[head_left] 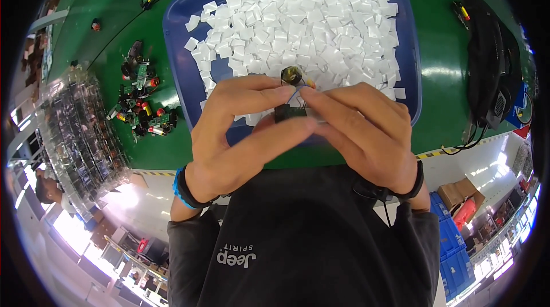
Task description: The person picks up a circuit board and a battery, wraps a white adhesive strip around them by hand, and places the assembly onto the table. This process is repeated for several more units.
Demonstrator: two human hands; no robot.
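Observation:
Both hands meet over the near edge of a blue tray [175, 72] around a small wired electronic assembly [291, 75]. Its upper end is round and dark with a yellowish face, and thin wires run from it down to a darker part between the fingers. My left hand [229, 129] is closed on it, with the thumb reaching across below. Close against it from the other side, my right hand [366, 126] pinches the wires with its fingertips. Fingers cover much of the assembly. White square pieces [309, 20] are heaped in the tray behind.
Left of the tray lie several green circuit boards [142, 76] with wires and red-yellow cylinders on the green table [444, 78]. A clear plastic compartment tray [83, 135] stands at the table's left edge. A black bag-like thing [490, 60] lies at the right. Blue crates [455, 261] stand below right.

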